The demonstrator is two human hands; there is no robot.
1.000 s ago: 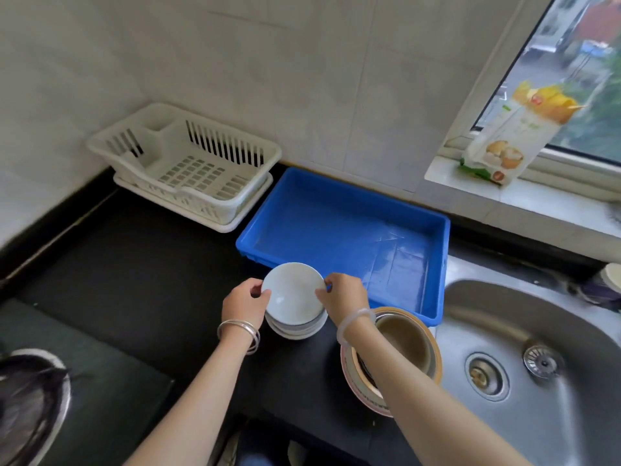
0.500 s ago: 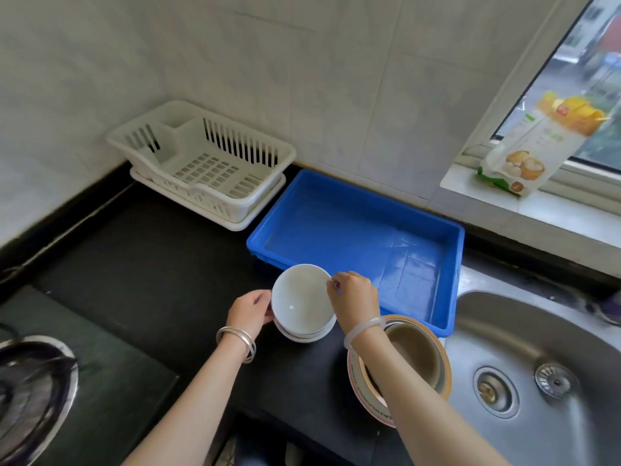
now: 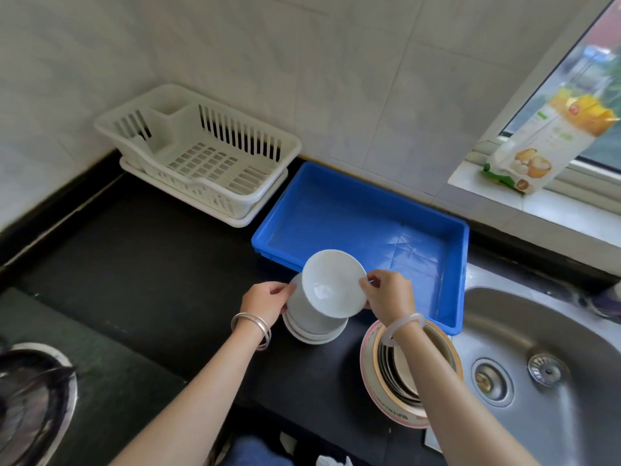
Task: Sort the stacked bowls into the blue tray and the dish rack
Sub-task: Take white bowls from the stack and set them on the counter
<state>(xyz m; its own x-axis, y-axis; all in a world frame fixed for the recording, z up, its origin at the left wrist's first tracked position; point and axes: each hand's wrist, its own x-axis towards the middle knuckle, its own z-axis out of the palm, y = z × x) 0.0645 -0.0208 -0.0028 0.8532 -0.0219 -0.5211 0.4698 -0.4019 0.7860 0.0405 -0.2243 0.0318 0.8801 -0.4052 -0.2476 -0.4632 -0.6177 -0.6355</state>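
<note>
A stack of white bowls (image 3: 314, 326) stands on the black counter in front of the blue tray (image 3: 453, 280). The top white bowl (image 3: 332, 284) is tilted and raised off the stack, its rim pinched by my right hand (image 3: 388, 294). My left hand (image 3: 265, 299) rests against the left side of the stack, fingers curled on the bowls below. The blue tray holds nothing. The white dish rack (image 3: 201, 153) stands at the back left, also with nothing in it. A second stack of tan and pink-rimmed bowls (image 3: 408, 371) sits under my right forearm.
A steel sink (image 3: 544, 375) lies to the right of the bowls. A pan (image 3: 30, 405) sits on the hob at the lower left. A food packet (image 3: 551, 139) leans on the window sill at the upper right. Tiled wall runs behind rack and tray.
My right hand has lifted the top white bowl up and tilted it toward the blue tray. My left hand has stayed at the side of the stack.
</note>
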